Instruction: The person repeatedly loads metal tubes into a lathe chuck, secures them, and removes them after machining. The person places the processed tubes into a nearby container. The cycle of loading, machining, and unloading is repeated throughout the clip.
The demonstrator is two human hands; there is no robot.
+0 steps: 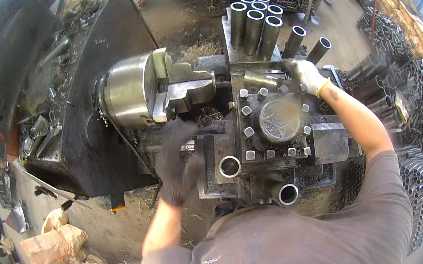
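My left hand (176,162), in a black glove, is in front of the lathe chuck (133,92), below its stepped jaws (185,89). Its fingers look curled around a small shiny metal piece (187,145) whose kind I cannot make out. On the far right side of the square tool post (279,121), my right hand (307,77) wears a white glove with darkened fingertips. Those fingers look closed beside a shiny metal bar (264,78); what they grip is hidden. Just beyond it, two steel tubes (294,40) lean apart from a cluster of upright steel tubes (256,28).
One tube (230,166) stands left of the tool post's near corner; another tube (288,194) tilts close to my chest. Square-headed bolts ring the tool post. Stacked tubes (418,182) fill the right side. Brown paper sacks (55,248) lie at lower left.
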